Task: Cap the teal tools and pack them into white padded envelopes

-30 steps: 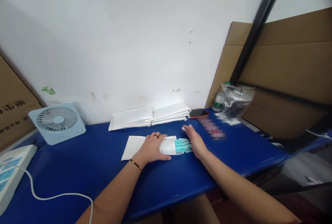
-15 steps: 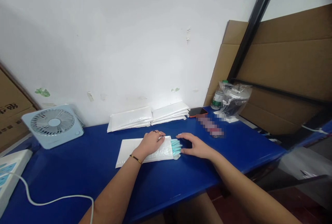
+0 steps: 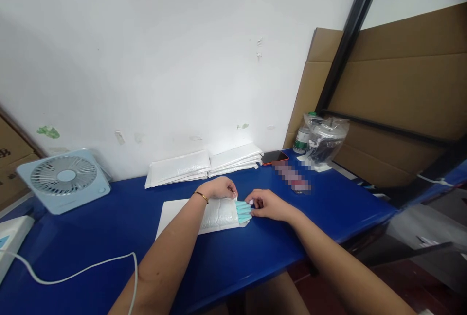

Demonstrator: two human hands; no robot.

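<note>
A white bubble mailer lies flat on the blue table, its mouth facing right. Several slim light-blue pieces stick out of that mouth; their kind is not clear, and the rest of them is hidden inside. My left hand has its fingers pinched on the upper corner of the mailer's opening. At the protruding ends, my right hand is closed, with curled fingers and the thumb against the light-blue pieces.
Against the wall lie two stacks of white mailers. A phone, a bottle and a plastic-bagged item stand to the right. On the left are a fan, a power strip and a white cable.
My left hand has gone from lying flat on the mailer to pinching its upper opening corner. My right hand's fingers have closed in on the light-blue pieces. The view has shifted slightly.
</note>
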